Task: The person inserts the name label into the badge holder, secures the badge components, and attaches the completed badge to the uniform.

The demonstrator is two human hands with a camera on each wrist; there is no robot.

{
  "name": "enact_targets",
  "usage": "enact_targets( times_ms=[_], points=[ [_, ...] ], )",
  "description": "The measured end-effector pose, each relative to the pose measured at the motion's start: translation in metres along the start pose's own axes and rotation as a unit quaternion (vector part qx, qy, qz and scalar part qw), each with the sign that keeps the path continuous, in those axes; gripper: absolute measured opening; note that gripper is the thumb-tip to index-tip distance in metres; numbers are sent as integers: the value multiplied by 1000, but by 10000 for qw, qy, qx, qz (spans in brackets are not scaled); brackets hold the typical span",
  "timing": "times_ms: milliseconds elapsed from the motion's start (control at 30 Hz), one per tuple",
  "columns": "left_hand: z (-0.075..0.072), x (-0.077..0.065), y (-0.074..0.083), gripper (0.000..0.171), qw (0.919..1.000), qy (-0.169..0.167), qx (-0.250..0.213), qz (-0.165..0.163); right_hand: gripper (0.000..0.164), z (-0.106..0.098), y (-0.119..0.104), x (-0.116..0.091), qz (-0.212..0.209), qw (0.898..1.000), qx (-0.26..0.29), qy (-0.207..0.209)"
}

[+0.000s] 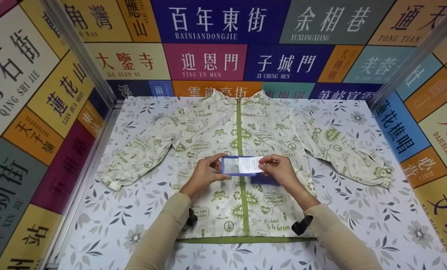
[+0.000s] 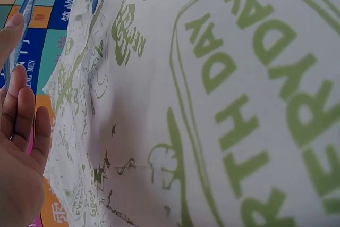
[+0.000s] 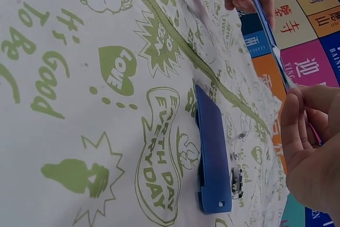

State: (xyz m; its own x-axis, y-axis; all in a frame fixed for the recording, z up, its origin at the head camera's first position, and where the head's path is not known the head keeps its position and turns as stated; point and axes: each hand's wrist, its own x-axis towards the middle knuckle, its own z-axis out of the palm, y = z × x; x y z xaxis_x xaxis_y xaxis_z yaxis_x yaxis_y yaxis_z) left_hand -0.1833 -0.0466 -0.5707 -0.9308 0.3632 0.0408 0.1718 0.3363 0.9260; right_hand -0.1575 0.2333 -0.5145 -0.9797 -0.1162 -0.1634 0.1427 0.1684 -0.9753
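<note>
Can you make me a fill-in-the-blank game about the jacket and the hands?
1. The jacket has a zip coloured ____.
2. The left hand grips a blue-rimmed frame, and the right hand pinches a card coloured mostly ____.
3. A loose blue piece lies directly on the ____.

Missing words: green; white; jacket.

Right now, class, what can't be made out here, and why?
- Head: fine print on the white card, too small.
- Head: part of the blue piece, hidden by the right hand and blue frame.
- Left wrist: part of the left hand, cut off by the left edge.
- Right wrist: the blue frame's flat face, seen edge-on.
</note>
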Motion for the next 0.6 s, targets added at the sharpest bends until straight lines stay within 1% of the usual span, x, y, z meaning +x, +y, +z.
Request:
enact_targets(
  times_ms=[133,267,433,600],
  points=[
    [2,0,1,77,10000,17,55,52,22,2,14,8,-40,9999,-49,131],
    [4,0,2,77,9999,52,136,74,20,4,27,15,-161,9995,57,267],
    [6,1,3,76,9997,119,155,133,20,8,32,16,-372,9989,86,286],
    [7,1,5,77,9995,140,183,207,20,10,31,15,-376,9988,66,305]
  ],
)
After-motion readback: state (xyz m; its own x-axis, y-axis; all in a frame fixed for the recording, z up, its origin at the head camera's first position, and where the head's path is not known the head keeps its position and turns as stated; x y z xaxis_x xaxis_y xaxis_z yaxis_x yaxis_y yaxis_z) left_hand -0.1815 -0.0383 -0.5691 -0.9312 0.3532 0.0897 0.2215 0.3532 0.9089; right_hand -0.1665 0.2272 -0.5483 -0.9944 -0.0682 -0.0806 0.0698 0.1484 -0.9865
